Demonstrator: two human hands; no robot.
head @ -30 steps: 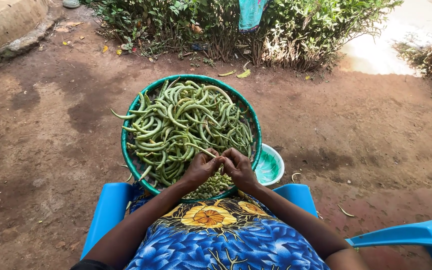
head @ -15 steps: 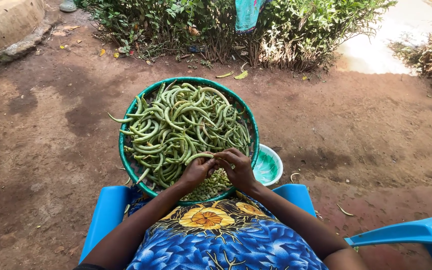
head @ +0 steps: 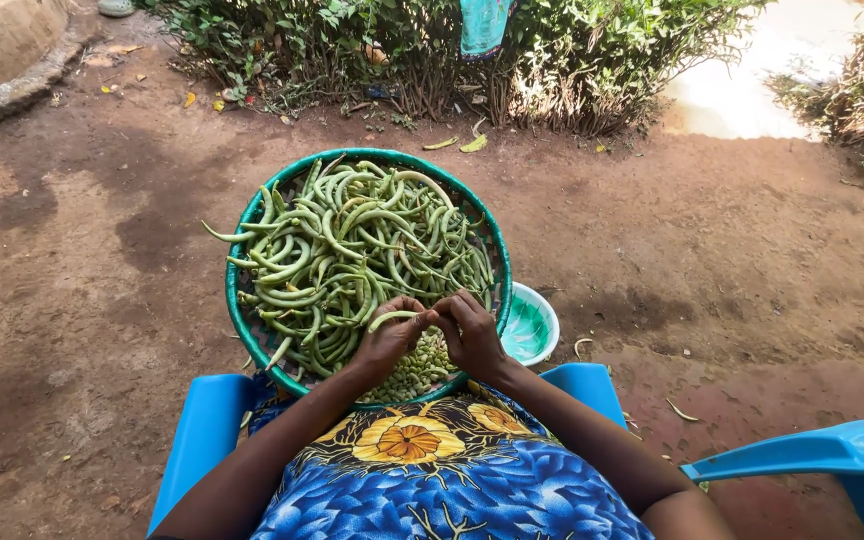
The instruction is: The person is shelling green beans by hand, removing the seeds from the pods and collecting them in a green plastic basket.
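Pinching one green bean pod (head: 393, 318) between my two hands, I hold it just above the near rim of the round green basket (head: 242, 330) that rests on my lap. My left hand (head: 388, 340) is curled, thumb and fingers pressed together on the pod's middle and left part; my right hand (head: 472, 335) is curled too, its fingertips closed on the pod's right tip, where the two hands meet. The pod's long axis runs crosswise to me — left to right, along the basket's near rim — with a slight upward bow, its free end pointing toward the basket's left side. Most of its length lies on my left hand's side, so that hand is the nearer one to the pod's body; the right one only touches the end.

Directly under my hands, inside the basket against its near rim, sits a small mound of pale shelled beans (head: 417, 370). Beyond them, filling the basket's middle and far side, lies the heap of whole green pods (head: 352, 240), curling every which way, a few poking over the left rim. Just beside the basket's right edge, down on the earth, is a small turquoise bowl (head: 530, 325) — well apart from the pod. The blue plastic chair (head: 197, 440) shows below the basket on either side of my patterned dress (head: 422, 480)
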